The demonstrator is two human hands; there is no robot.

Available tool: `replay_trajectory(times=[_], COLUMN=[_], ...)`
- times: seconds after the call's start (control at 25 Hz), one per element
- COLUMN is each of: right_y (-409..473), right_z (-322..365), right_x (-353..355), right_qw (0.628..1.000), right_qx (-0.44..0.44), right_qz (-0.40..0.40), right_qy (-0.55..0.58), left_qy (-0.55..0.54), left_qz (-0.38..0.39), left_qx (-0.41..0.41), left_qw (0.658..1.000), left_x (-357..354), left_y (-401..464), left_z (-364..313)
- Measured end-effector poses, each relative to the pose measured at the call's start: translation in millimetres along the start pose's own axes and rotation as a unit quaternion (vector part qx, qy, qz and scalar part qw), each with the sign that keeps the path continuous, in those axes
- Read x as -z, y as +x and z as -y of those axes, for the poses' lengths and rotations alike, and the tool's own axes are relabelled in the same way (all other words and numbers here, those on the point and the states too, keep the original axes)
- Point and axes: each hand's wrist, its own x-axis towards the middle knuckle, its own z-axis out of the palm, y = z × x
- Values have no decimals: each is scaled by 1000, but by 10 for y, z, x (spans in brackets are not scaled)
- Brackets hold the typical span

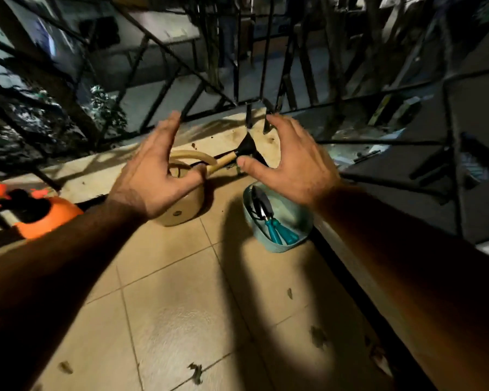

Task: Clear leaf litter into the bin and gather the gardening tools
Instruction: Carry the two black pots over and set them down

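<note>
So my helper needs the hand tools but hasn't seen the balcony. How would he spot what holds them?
By the railing on the tiled floor, right of the tan watering can, stands a small teal bucket. It alone holds teal-handled tools.

Night, balcony. Beige tile floor [178, 314], dark grout lines, lit from above with hard shadows across it. Black metal railing [237, 66] of slanted bars along the edge. Dim street and foliage [105, 108] beyond.
</note>
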Motion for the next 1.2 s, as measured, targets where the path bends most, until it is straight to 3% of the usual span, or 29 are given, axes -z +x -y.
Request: replay_trajectory(times=[0.44, 0.68, 0.88, 1.2], right_y=[532, 448, 127, -545], right_z=[2668, 3916, 4698, 6061], right_x=[3576, 5093, 5569, 5237], right_qw=[995, 983, 963, 894], right_qx=[87, 164, 254, 431], right_qz=[-35, -54, -36, 72], right_qy=[28, 56, 85, 101], left_qy=[14, 73, 114, 225], left_qz=[-42, -130, -245, -329], left_qx=[-13, -5, 66, 232], left_qw=[999, 989, 960, 887], left_x=[3977, 5816, 6727, 7287], left_y=[108, -441, -1213, -3014], left_z=[-2154, -3103, -3513, -3398])
